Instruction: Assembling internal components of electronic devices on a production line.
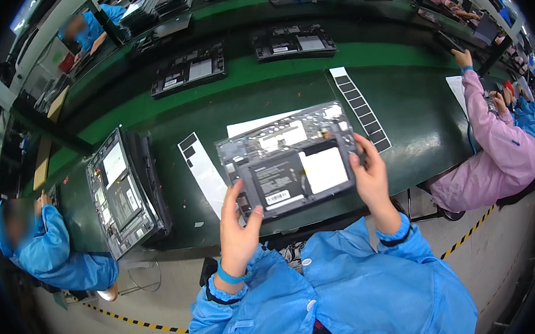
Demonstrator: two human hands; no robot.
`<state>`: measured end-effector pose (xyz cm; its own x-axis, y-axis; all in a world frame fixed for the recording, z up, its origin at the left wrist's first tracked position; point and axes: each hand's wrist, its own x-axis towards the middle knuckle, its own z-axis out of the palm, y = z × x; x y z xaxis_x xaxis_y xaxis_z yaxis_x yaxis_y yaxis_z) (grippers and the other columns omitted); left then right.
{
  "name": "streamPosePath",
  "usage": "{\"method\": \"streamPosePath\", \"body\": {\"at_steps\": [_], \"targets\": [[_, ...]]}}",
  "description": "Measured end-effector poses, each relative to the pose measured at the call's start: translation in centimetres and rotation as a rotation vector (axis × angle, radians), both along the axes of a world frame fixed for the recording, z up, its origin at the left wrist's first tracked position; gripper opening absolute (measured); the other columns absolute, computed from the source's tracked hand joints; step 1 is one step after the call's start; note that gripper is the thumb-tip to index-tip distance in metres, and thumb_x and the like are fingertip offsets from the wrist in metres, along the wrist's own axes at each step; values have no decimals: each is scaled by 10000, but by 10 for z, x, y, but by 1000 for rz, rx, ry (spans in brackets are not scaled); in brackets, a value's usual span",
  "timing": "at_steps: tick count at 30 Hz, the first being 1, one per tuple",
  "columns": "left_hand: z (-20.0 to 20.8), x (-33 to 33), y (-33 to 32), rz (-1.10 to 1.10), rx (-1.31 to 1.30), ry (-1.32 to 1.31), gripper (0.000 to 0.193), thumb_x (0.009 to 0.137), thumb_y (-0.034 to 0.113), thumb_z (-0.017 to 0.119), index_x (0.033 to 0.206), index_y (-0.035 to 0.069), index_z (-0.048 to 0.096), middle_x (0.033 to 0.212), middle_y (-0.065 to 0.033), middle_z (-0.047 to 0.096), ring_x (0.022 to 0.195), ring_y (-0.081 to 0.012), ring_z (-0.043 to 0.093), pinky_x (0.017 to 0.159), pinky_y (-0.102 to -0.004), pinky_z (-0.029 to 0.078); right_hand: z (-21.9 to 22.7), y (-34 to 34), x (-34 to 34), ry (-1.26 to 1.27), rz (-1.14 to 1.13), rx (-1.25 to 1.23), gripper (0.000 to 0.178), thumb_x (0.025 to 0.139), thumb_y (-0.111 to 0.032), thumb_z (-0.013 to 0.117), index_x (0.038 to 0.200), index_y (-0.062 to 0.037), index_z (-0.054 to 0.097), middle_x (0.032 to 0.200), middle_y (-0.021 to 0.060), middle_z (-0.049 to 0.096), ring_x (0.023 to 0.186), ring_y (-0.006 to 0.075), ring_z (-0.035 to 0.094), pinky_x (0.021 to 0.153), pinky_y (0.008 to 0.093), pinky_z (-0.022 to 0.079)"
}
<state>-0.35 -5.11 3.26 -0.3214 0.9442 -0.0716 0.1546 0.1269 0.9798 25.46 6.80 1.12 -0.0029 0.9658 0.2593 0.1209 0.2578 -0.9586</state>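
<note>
Holding an opened device (290, 165) by its sides, the left hand (238, 237) and right hand (372, 176) curl half-closed.

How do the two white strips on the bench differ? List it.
The left strip is mostly bare, with black pieces only at its far end; the right strip carries black pieces along its length. The left hand partly hides the left strip; the right strip shows nearly whole. Both are narrow.

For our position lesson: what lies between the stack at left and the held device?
In the head view, a long white strip and a small white scrap.
</note>
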Motion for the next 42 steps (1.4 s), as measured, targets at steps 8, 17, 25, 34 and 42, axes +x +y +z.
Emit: {"method": "streamPosePath", "body": {"at_steps": [8,17,25,34,42], "targets": [[-9,8,-3,-161,-48,431,592,849,135,646,1386,21,425,1419,-269,394,1275,-365,458,983,-405,437,-13,-21,29,-539,-78,-74,393,906,-138,579,1276,-19,523,1132,241,621,1052,380,611,909,371,469],[-23,-76,36,-48,-37,1064,581,850,225,639,1360,16,452,1443,-182,402,1352,-395,327,1092,-431,311,47,17,19,-331,-4,23,370,1015,-273,446,1106,36,627,885,137,695,768,135,656,685,262,496],[-13,-55,4,-140,-55,1083,494,827,280,666,1256,55,564,1341,-126,517,1230,-352,469,1014,-455,372,67,47,-147,138,619,-264,250,908,-203,646,909,46,616,812,119,663,728,172,689,606,262,565],[-49,-88,40,24,89,1039,551,822,268,670,1300,42,515,1349,-122,503,1289,-315,419,1043,-422,332,6,60,-228,-184,546,-99,278,890,-230,640,842,43,652,658,126,665,607,187,678,552,292,514],[-49,-91,45,21,96,982,611,805,307,689,1293,-12,508,1363,-146,485,1275,-327,423,1043,-442,334,9,55,-228,-397,489,137,302,814,-281,705,812,21,696,666,163,671,617,268,679,594,313,529]]}}
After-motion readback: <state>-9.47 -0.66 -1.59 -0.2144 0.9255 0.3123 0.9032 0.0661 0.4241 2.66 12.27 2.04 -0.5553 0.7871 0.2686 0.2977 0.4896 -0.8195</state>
